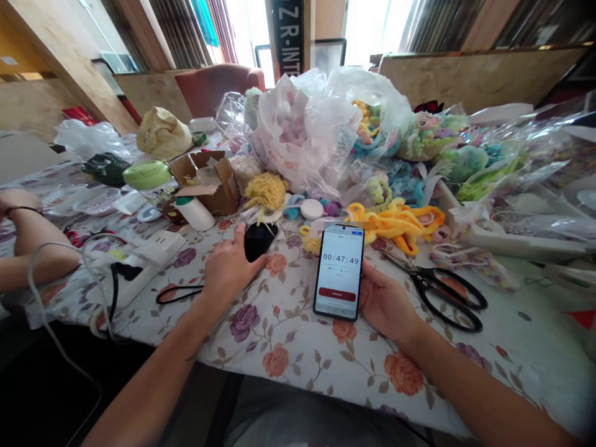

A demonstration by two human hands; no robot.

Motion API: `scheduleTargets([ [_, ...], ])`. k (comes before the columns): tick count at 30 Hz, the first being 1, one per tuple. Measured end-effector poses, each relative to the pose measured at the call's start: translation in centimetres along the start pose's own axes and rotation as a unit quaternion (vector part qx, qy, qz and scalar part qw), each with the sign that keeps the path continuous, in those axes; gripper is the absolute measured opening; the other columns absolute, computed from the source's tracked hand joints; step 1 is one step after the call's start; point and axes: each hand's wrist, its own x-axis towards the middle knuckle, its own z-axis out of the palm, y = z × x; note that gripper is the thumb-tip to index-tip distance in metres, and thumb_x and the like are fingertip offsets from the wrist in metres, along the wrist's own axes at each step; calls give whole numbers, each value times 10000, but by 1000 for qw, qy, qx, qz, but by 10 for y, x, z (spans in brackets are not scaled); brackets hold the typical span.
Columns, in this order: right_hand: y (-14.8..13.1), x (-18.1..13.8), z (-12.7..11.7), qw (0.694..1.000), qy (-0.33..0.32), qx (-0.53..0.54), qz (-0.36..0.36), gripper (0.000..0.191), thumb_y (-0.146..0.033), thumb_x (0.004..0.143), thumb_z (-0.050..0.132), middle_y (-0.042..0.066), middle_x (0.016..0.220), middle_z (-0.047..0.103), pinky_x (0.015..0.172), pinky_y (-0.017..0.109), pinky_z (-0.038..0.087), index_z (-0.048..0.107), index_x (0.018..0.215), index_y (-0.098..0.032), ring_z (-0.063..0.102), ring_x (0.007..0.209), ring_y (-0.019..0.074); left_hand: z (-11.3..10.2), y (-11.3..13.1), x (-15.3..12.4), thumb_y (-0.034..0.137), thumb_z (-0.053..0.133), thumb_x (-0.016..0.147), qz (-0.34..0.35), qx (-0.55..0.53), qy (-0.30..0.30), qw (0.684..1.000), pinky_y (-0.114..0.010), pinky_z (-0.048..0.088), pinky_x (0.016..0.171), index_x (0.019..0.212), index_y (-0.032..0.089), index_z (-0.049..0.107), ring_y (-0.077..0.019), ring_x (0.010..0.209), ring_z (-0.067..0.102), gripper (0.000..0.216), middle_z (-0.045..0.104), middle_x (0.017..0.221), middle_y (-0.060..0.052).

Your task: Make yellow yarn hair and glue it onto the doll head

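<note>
My right hand (388,301) is closed on the side of a smartphone (339,270). Its lit screen faces me and reads 00:47:49, with a dark red bar below. On the left, my left hand (233,261) is closed around a small black phone-like device (259,241) with a dark, glossy face, low over the tablecloth; the thumb lies along its near edge. A black cord loop (179,293) rests beside my left wrist. Black-handled scissors (435,288) lie to the right of my right hand. Yellow plush pieces (395,223) lie just beyond the smartphone.
Clear bags of plush pieces (302,136) are heaped at the back. A cardboard box (205,180), a green-lidded jar (149,180) and a white bottle (195,213) stand at left. Near them is a power strip (144,267) with cables. Another person's arm (40,248) rests at far left.
</note>
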Motion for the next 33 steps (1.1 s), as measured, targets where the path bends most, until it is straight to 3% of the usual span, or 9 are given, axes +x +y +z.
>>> scheduleTargets([
  [10,0,-1,-3,1000,-17,-13,-1,325,-385,909,453,18,1135,687,913,430,484,608,1164,-258,619,1078,238,-8,4,-3,624,488,772,0,-18,-32,999,-444,451,781,1427,131,298,-390,1006,570,842,631,1060,-198],
  [14,0,-1,-3,999,-34,-1,6,328,-360,914,446,27,1144,684,917,424,481,606,1175,-242,622,1072,235,-20,5,-18,550,488,820,58,-211,24,976,-449,431,900,1335,174,457,-359,1140,509,638,539,1276,-162],
  [16,0,-1,-4,999,-51,3,10,320,-355,916,445,24,1136,687,916,406,480,617,1159,-240,625,1064,226,-26,14,-27,511,470,853,63,-410,-42,909,-395,474,868,1218,189,562,-293,1059,573,495,588,1220,-121],
  [18,0,-2,-4,997,-73,4,3,313,-369,919,437,20,1111,696,908,384,479,634,1125,-238,631,1050,216,-28,29,-35,486,458,876,31,-598,-191,778,-374,507,833,1152,171,599,-261,998,611,442,636,1137,-117],
  [20,0,-4,-3,996,-87,-3,-1,336,-409,919,425,28,1078,706,893,374,480,644,1097,-227,646,1013,214,-26,46,-41,447,472,887,-14,-697,-321,641,-378,516,844,1174,167,590,-256,1022,610,418,637,1149,-123],
  [23,-1,-6,-1,997,-80,-18,6,401,-465,912,410,57,1068,704,889,380,475,634,1107,-195,652,989,225,-19,64,-44,377,478,904,-59,-749,-413,515,-382,524,830,1226,171,558,-256,1024,618,391,626,1173,-142],
  [25,-1,-6,-1,997,-76,-24,9,426,-486,904,414,67,1074,700,898,386,468,618,1131,-188,644,1007,234,-15,70,-44,341,495,902,-69,-769,-431,468,-384,526,826,1245,184,542,-251,1021,622,380,617,1186,-143],
  [28,-1,-6,-2,996,-80,-25,13,445,-509,900,409,67,1074,698,903,392,463,604,1151,-197,634,1025,240,-12,71,-43,306,528,889,-66,-787,-441,427,-401,521,836,1279,224,508,-236,995,633,399,606,1209,-128],
  [33,0,-9,2,990,-126,-54,18,496,-556,897,373,72,1103,684,922,391,443,606,1165,-209,619,1048,239,-14,67,-43,286,550,878,-78,-788,-435,429,-373,532,793,1297,236,488,-233,972,644,426,620,1182,-118],
])
